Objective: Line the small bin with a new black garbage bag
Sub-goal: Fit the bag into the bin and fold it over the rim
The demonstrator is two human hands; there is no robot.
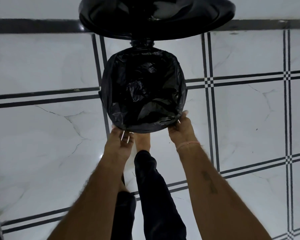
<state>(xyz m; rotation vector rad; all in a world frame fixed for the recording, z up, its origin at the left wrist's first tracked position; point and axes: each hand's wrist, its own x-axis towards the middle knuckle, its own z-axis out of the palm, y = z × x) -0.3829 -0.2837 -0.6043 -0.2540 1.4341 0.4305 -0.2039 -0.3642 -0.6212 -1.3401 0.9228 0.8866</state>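
Looking down, I see the small round black bin (pixel 142 90) on the white marble-look tiled floor (pixel 42 135), lid (pixel 156 16) up (hinged at the far side). The crinkled black plastic garbage bag (pixel 145 84) lines it, folded over the rim. My left hand (pixel 120 137) and right hand (pixel 181 127) pinch the bag's near edge.

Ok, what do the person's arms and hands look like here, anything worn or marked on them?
Both forearms are bare and hairy, with no sleeves and no gloves. The right hand has a thin pink band around its wrist, and a dark line of tattoo lettering runs along that forearm. The left hand wears nothing visible. No watch shows.
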